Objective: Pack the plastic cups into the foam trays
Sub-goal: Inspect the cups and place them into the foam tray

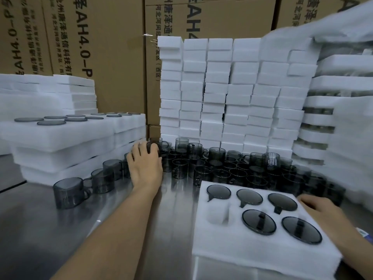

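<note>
A person's two bare arms reach over a shiny metal table, seen from above. The hands are well apart.

The left hand stretches to the far centre, its fingers curled round a smoky grey cup at the left edge of a heap of loose cups. These are see-through, with handles, and crowd the far middle of the table.

The right hand rests on the far right corner of a white foam tray, fingers fairly straight, holding nothing; it is blurred. The tray lies near right and has six round slots in two rows. Five hold cups, showing as dark discs. The near-left slot is empty.

On the left, a short row of cups runs beside a stack of filled trays, the top one showing more dark discs. Tall foam stacks fill the far centre and right, with cardboard boxes behind.
</note>
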The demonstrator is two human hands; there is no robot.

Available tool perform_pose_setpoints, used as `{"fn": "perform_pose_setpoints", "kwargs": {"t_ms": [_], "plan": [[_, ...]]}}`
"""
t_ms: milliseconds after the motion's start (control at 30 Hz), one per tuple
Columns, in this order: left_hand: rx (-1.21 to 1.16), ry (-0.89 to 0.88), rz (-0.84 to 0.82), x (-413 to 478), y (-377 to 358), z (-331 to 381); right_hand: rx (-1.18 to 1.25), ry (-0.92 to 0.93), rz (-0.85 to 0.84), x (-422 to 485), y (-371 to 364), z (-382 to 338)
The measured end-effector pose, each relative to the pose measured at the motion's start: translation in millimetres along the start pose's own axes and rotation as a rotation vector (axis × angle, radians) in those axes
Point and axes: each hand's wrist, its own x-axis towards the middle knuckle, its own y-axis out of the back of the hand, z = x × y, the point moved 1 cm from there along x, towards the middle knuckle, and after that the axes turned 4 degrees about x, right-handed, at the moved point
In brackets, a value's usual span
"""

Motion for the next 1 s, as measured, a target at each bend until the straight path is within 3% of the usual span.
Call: {"fn": "perform_pose_setpoints", "kwargs": {"t_ms": [167, 333, 433, 533, 633, 733, 1000], "plan": [[-0.355, -0.048, 0.07, -13, 12, 7, -0.023, -0.006, 0.008, 1, -2, 3], [-0.763, 0.303, -0.096, -39, 43, 40, -0.027, -0.008, 0.006, -6, 0, -5], [-1.004, 0.444, -0.081, -53, 73, 58, -0.063, 0.003, 0.021, -6, 0, -4], [-1.197, 0.268, 0.076, -58, 115, 73, -0.08, 0.011, 0.025, -5, -2, -2], [-1.228, -0.014, 0.302, -63, 155, 82, -0.093, 0.011, 0.017, -5, -2, -1], [-1.231, -0.139, 0.464, -68, 178, 85, -0.077, 0.003, 0.018, -4, -2, -1], [-1.216, -0.37, 0.598, -79, 195, 93, -0.069, -0.013, 0.005, -3, -2, -2]]}}
